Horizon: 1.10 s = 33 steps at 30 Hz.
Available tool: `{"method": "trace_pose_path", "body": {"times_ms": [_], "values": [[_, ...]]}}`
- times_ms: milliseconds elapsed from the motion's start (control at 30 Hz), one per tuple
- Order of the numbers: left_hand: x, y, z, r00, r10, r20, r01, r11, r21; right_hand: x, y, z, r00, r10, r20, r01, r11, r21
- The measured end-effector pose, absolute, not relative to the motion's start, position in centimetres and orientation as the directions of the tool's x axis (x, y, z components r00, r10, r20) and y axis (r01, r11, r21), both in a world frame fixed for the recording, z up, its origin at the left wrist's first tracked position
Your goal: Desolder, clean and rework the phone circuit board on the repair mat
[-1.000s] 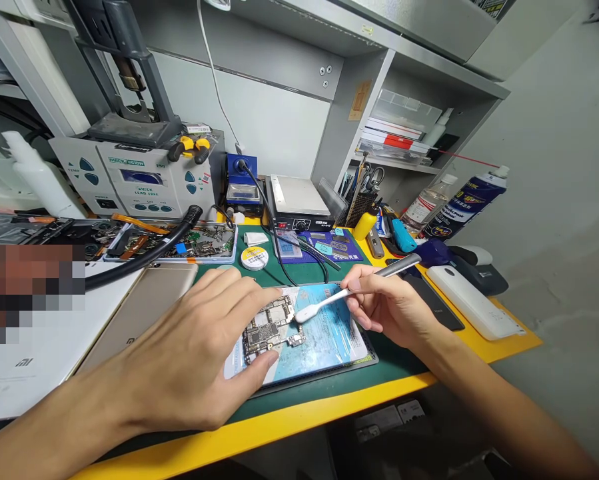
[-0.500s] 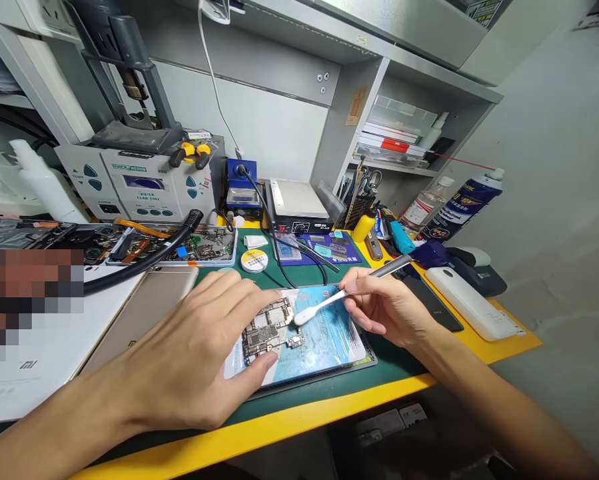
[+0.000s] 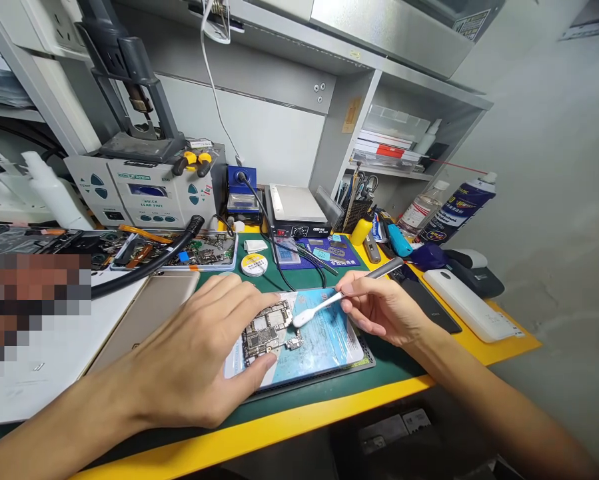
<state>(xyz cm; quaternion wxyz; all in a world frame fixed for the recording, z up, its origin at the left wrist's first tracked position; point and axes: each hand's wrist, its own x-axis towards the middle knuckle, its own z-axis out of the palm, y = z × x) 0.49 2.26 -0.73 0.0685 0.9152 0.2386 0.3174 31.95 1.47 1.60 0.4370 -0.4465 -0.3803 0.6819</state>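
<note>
A phone circuit board (image 3: 266, 333) lies on a blue-and-white printed pad (image 3: 324, 340). My left hand (image 3: 206, 347) grips the board at its left side, thumb near the lower edge and fingers along the upper edge, covering part of it. Between the thumb and fingers of my right hand (image 3: 379, 307) is a toothbrush (image 3: 324, 305) with a white head and grey handle. Its head rests at the board's right edge, bristles hidden underneath. A small connector piece (image 3: 294, 342) sticks out at the board's lower right.
Behind the pad stand a rework station (image 3: 149, 193), a flat heating plate (image 3: 296, 207) and a round tin (image 3: 254, 264). A black hose (image 3: 149, 270) crosses the left side above a gold phone back (image 3: 146, 313). Bottles, a spray can (image 3: 456, 210) and a white phone-shaped case (image 3: 466, 307) stand or lie at right.
The view has tilted slightly, so the background sits a little lower. The toothbrush head has shifted very slightly left; both hands keep their grip.
</note>
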Motion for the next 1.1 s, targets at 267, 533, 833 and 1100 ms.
{"method": "trace_pose_path", "body": {"times_ms": [267,533,833,1100], "values": [[0.62,2.17,-0.91,0.682,0.481,0.551,0.369,-0.876,0.310,31.99,1.42,1.63,-0.223,0.939,-0.260,-0.261,-0.315,-0.912],[0.51,2.17,-0.94,0.686,0.482,0.545,0.360,-0.876,0.321,31.89,1.42,1.86,-0.245,0.928,-0.282,-0.259,-0.343,-0.903],[0.53,2.29,-0.89,0.690,0.464,0.555,0.363,-0.886,0.289,31.80,1.50,1.73,-0.202,0.937,-0.285,-0.268,-0.333,-0.904],[0.74,2.40,-0.88,0.682,0.474,0.556,0.374,-0.880,0.292,31.62,1.54,1.83,-0.170,0.938,-0.301,-0.264,-0.338,-0.903]]}}
